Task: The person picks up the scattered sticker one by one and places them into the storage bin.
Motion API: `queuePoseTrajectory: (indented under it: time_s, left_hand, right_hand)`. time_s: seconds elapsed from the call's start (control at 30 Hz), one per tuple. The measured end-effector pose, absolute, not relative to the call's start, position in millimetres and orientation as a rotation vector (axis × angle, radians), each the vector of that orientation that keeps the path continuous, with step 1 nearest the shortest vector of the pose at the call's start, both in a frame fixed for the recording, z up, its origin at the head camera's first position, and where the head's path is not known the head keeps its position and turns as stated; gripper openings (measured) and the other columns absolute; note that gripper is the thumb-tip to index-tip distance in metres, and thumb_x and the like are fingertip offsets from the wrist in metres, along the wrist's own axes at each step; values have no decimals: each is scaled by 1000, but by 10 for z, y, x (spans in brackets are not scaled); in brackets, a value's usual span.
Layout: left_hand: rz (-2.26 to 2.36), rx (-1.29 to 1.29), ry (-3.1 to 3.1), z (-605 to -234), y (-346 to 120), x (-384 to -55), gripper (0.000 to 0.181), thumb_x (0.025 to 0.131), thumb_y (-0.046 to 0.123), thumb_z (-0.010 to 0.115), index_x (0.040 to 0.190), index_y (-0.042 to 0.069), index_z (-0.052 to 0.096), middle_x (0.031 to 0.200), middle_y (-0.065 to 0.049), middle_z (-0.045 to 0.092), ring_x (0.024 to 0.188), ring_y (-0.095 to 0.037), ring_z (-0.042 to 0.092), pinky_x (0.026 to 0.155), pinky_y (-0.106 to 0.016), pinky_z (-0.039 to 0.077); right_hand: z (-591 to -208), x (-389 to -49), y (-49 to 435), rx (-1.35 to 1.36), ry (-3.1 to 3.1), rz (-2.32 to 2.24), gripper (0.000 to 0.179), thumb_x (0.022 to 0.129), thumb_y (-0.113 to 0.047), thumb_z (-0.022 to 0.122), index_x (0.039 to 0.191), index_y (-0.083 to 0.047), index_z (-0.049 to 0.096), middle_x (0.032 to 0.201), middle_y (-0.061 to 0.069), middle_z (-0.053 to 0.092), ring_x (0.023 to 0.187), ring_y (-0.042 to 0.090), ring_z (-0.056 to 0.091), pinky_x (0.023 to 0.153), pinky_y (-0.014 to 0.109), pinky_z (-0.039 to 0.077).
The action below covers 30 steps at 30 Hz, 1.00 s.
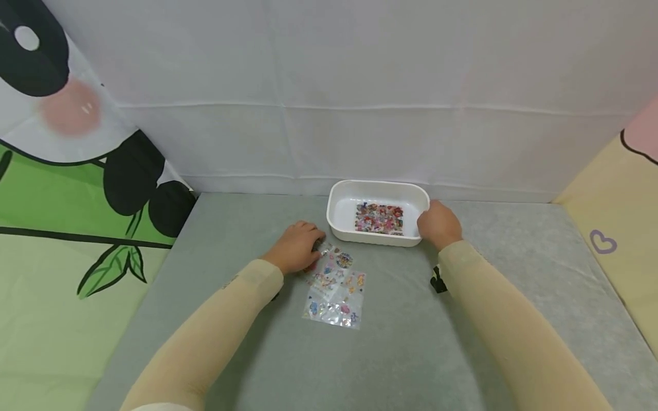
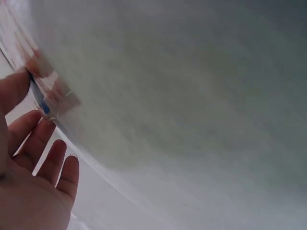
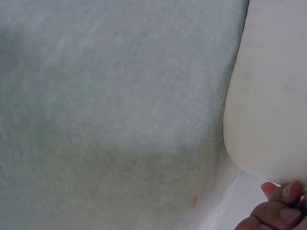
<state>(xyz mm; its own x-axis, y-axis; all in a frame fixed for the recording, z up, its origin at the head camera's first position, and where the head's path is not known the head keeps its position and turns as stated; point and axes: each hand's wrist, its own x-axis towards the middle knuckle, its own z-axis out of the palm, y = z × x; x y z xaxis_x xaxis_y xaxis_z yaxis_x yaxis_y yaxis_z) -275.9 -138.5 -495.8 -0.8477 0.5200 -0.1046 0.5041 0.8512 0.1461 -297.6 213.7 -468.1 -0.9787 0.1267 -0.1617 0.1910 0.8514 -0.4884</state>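
My left hand (image 1: 298,246) pinches the top edge of a clear plastic sheet (image 1: 336,297) printed with small colourful cartoon stickers, which lies on the table. In the left wrist view, the thumb and index finger of that hand (image 2: 38,177) meet at the sheet's shiny corner (image 2: 57,91), while the other fingers extend loosely. A white rectangular tray (image 1: 341,214) stands beyond the sheet, holding a patch of densely coloured stickers (image 1: 379,218). My right hand (image 1: 441,225) grips the tray's right rim with curled fingers. The right wrist view shows the tray's outer wall (image 3: 268,96) beside these fingers (image 3: 278,211).
A grey cloth (image 1: 390,354) covers the table. White fabric (image 1: 370,142) hangs close behind the tray. Printed cloths stand at both sides, a green one (image 1: 61,297) at left and a yellow one (image 1: 617,205) at right.
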Motion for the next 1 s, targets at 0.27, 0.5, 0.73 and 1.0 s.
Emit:
queuePoseTrajectory:
  time_s: [0.27,0.5,0.73,1.0]
  left_hand:
    - [197,768,2881,-4895,-1325,-2771,45,95,28,77,134,8,67,121,-8,62,117,-29,54,106,-46,42]
    - [274,750,2866,-4885,-1327,-2766,43,95,25,77,134,7,67,122,-9,64,117,-29,55,108,-45,41]
    - [342,722,2844,-4894,-1322,-2765,30,95,22,77,122,8,72,112,-6,66,111,-27,58,103,-42,44]
    - [539,623,2776,-4863,-1351,-2742,10,93,13,74,87,14,66,88,0,60,88,-20,57,85,-40,47]
  right_hand:
    - [-4701,-2987,2154,250,2913,-790,49,99,-12,38,140,14,48,123,32,62,103,42,62,90,56,51]
    - [-4716,-2994,2161,239,2924,-797,48,100,-12,37,139,14,48,123,32,61,104,43,62,90,57,51]
    - [-4689,-2991,2158,241,2912,-771,47,103,-14,36,140,14,47,125,32,61,105,43,61,90,57,51]
    - [-4683,-2989,2151,237,2911,-773,48,103,-14,36,140,14,47,125,31,61,105,42,61,91,56,51]
